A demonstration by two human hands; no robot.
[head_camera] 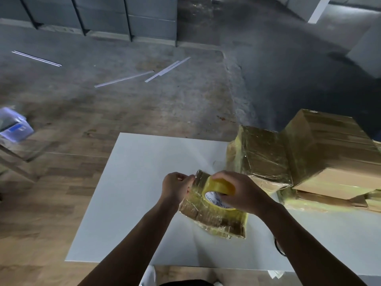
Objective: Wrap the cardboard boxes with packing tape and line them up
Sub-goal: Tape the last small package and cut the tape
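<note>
We see the right hand (243, 193) gripping the tape roll (219, 191) atop a small wrapped box (214, 219) near the middle of the white table (134, 182), the left hand (176, 187) pinching its far corner. We judge the tape could twist and stick to itself, or the light box skid, if the roll is pulled while that pinch is loose. Other wrapped boxes (259, 153) crowd the table's right; beyond lie wood and concrete floor (123, 120), white strips (123, 79) and dark shelving (103, 17).
</note>
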